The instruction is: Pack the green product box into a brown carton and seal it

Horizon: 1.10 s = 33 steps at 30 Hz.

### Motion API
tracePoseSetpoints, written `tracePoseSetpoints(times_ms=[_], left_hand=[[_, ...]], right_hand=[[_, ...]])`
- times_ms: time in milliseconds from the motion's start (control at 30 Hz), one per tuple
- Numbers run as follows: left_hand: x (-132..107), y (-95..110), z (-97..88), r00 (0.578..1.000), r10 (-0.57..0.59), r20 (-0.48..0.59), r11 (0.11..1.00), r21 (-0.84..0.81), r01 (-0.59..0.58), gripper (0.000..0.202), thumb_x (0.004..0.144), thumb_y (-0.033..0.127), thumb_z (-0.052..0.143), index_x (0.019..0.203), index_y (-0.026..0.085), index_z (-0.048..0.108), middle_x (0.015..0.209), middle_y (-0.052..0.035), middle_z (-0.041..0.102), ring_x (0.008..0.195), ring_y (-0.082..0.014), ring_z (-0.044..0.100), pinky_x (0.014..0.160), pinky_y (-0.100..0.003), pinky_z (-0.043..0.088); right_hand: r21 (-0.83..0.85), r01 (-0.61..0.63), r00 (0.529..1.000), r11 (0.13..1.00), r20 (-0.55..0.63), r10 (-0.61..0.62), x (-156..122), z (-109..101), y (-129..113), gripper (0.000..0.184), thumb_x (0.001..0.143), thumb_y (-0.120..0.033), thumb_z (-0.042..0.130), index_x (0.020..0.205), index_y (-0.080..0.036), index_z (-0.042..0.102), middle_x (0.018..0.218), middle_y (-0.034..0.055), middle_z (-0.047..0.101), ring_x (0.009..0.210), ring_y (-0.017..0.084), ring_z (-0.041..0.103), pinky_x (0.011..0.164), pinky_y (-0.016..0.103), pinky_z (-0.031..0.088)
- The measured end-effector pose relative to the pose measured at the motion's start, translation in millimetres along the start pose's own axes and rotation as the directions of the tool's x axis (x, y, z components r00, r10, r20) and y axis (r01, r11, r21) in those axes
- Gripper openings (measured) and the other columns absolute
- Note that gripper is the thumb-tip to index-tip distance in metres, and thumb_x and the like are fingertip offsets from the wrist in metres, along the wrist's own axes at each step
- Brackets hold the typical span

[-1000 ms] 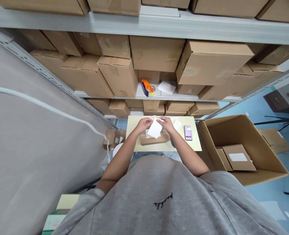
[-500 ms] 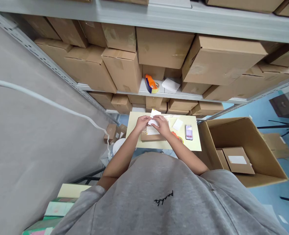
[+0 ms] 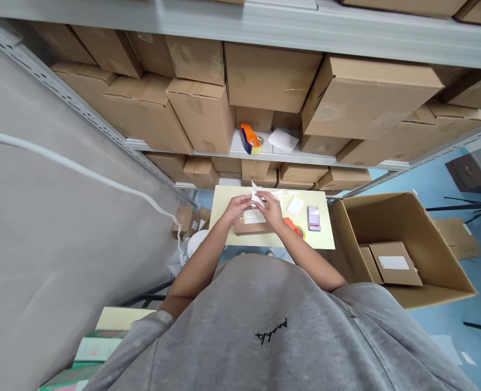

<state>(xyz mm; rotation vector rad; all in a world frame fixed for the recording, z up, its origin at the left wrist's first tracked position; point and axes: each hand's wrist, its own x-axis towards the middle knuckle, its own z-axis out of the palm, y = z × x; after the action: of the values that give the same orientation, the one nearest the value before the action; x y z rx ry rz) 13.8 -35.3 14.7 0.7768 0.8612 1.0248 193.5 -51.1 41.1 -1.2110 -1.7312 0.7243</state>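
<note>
My left hand (image 3: 239,208) and my right hand (image 3: 272,209) meet over a small cardboard box (image 3: 253,226) on a pale yellow table (image 3: 224,201). Both pinch a white paper slip (image 3: 257,197) that sticks up between them. A white label lies on the box top under my hands. An orange tape dispenser (image 3: 295,227) lies just right of my right wrist. A white paper square (image 3: 295,206) and a phone (image 3: 314,218) lie farther right on the table.
Metal shelves (image 3: 305,32) stacked with brown cartons rise ahead; another orange tape dispenser (image 3: 250,139) and white paper (image 3: 283,140) sit on the middle shelf. A large open carton (image 3: 407,250) with small boxes stands on the blue floor at right. A grey wall with a white cable is at left.
The larger white sheet held a second ago has been folded down to a small slip pinched between both hands. The orange tape dispenser on the table has come into sight beside my right wrist.
</note>
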Motion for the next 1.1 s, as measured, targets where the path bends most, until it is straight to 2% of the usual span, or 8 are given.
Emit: tracePoseSetpoints(times_ms=[100, 200, 300, 467, 600, 800, 1000, 1100], left_hand=[[2.8, -1.4, 1.1, 0.997, 0.010, -0.076, 0.999, 0.049, -0.007, 0.049, 0.060, 0.041, 0.097, 0.097, 0.014, 0.080, 0.095, -0.0079, 0.078, 0.081, -0.0181, 0.071, 0.081, -0.035, 0.058], [5.7, -3.3, 4.1, 0.982, 0.040, -0.185, 0.995, 0.096, -0.022, 0.047, 0.058, 0.046, 0.096, 0.087, 0.014, 0.078, 0.080, -0.0048, 0.075, 0.068, -0.0154, 0.068, 0.067, -0.029, 0.054], [7.5, -5.3, 7.1, 0.974, 0.054, -0.221, 0.993, 0.113, -0.030, 0.047, 0.060, 0.050, 0.094, 0.086, 0.014, 0.078, 0.077, -0.0044, 0.074, 0.066, -0.0152, 0.067, 0.062, -0.027, 0.051], [5.4, -5.3, 9.5, 0.991, 0.046, -0.122, 0.999, 0.005, -0.046, 0.048, 0.064, 0.043, 0.094, 0.101, 0.015, 0.079, 0.101, -0.0085, 0.078, 0.082, -0.0175, 0.071, 0.076, -0.031, 0.056], [1.3, -2.1, 9.9, 0.999, 0.035, -0.038, 0.998, -0.046, -0.037, 0.050, 0.064, 0.039, 0.095, 0.105, 0.015, 0.080, 0.106, -0.0101, 0.078, 0.092, -0.0205, 0.073, 0.087, -0.035, 0.057], [0.7, -4.4, 9.1, 0.997, 0.007, -0.082, 1.000, 0.004, -0.007, 0.045, 0.063, 0.046, 0.096, 0.090, 0.015, 0.078, 0.093, -0.0091, 0.078, 0.089, -0.0215, 0.074, 0.082, -0.034, 0.057], [1.7, -6.8, 8.8, 0.999, 0.029, -0.040, 0.997, 0.068, -0.026, 0.051, 0.066, 0.048, 0.093, 0.102, 0.015, 0.079, 0.100, -0.0113, 0.079, 0.095, -0.0244, 0.074, 0.080, -0.034, 0.057], [2.1, -6.5, 11.1, 0.995, 0.073, -0.065, 0.992, 0.106, -0.066, 0.050, 0.066, 0.050, 0.092, 0.100, 0.015, 0.079, 0.097, -0.0104, 0.079, 0.092, -0.0237, 0.074, 0.078, -0.034, 0.058]], right_hand=[[-0.080, 0.051, 0.999, 0.996, -0.013, -0.052, -1.8, -1.2, 0.0, 0.027, 0.099, -0.038, 0.063, 0.122, -0.029, 0.073, 0.134, 0.0082, 0.068, 0.126, 0.026, 0.061, 0.111, 0.045, 0.048], [-0.162, 0.084, 0.996, 0.983, 0.000, -0.086, -4.0, -1.8, -0.5, 0.026, 0.099, -0.036, 0.062, 0.123, -0.030, 0.073, 0.132, 0.0074, 0.068, 0.125, 0.027, 0.060, 0.111, 0.047, 0.048], [-0.166, 0.083, 0.996, 0.983, 0.031, -0.079, -4.9, -1.3, -1.5, 0.029, 0.099, -0.037, 0.063, 0.125, -0.031, 0.073, 0.130, 0.0070, 0.070, 0.124, 0.028, 0.062, 0.109, 0.046, 0.050], [-0.048, 0.021, 1.000, 0.999, -0.004, -0.022, -3.0, -0.1, -2.4, 0.030, 0.099, -0.041, 0.064, 0.124, -0.031, 0.075, 0.128, 0.0063, 0.072, 0.119, 0.026, 0.067, 0.108, 0.043, 0.053], [0.030, -0.026, 0.999, 0.999, -0.039, 0.027, -2.2, 0.8, -1.2, 0.031, 0.098, -0.044, 0.064, 0.124, -0.031, 0.076, 0.127, 0.0055, 0.073, 0.117, 0.024, 0.069, 0.101, 0.040, 0.058], [0.066, -0.048, 0.998, 0.997, -0.043, 0.051, -4.4, 3.7, 5.4, 0.032, 0.098, -0.047, 0.065, 0.122, -0.031, 0.077, 0.120, 0.0055, 0.076, 0.110, 0.024, 0.072, 0.095, 0.038, 0.060], [0.129, -0.105, 0.991, 0.986, -0.075, 0.115, -5.4, 4.0, 8.4, 0.034, 0.097, -0.051, 0.064, 0.119, -0.028, 0.078, 0.114, 0.0065, 0.078, 0.101, 0.023, 0.074, 0.091, 0.038, 0.062], [0.134, -0.116, 0.990, 0.984, -0.066, 0.125, -3.6, 1.7, 3.3, 0.034, 0.097, -0.052, 0.064, 0.113, -0.027, 0.079, 0.114, 0.0082, 0.076, 0.104, 0.023, 0.072, 0.087, 0.037, 0.063]])
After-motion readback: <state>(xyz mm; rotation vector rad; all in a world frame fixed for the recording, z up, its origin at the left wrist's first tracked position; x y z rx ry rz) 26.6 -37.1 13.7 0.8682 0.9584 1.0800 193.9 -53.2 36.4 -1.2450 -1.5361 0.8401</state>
